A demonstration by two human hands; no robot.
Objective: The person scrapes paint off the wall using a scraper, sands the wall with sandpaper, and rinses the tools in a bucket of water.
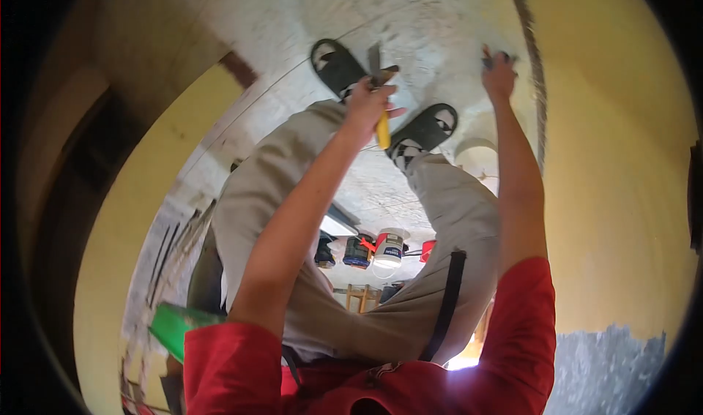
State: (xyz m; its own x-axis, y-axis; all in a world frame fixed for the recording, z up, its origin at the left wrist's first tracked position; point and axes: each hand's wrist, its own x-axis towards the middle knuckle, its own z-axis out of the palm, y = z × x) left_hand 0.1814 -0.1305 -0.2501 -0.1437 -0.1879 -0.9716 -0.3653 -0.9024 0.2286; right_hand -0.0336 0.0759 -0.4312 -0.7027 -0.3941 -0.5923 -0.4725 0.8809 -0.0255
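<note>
My left hand (366,107) is closed around a tool with a yellow handle (383,131). Its grey blade (375,58) points away from me, and a brown piece shows beside the fingers. My right hand (499,75) reaches out low near the foot of the yellow wall (600,159). Its fingers are curled on something small and dark, too blurred to name. Both hands are over the scuffed pale floor (432,27), the left one between my two dark sandals.
Behind my legs stand a white-and-red paint bucket (389,248) and a dark tub (358,251). A green object (172,330) lies at the lower left, near long thin rods. Another yellow wall (139,188) curves along the left.
</note>
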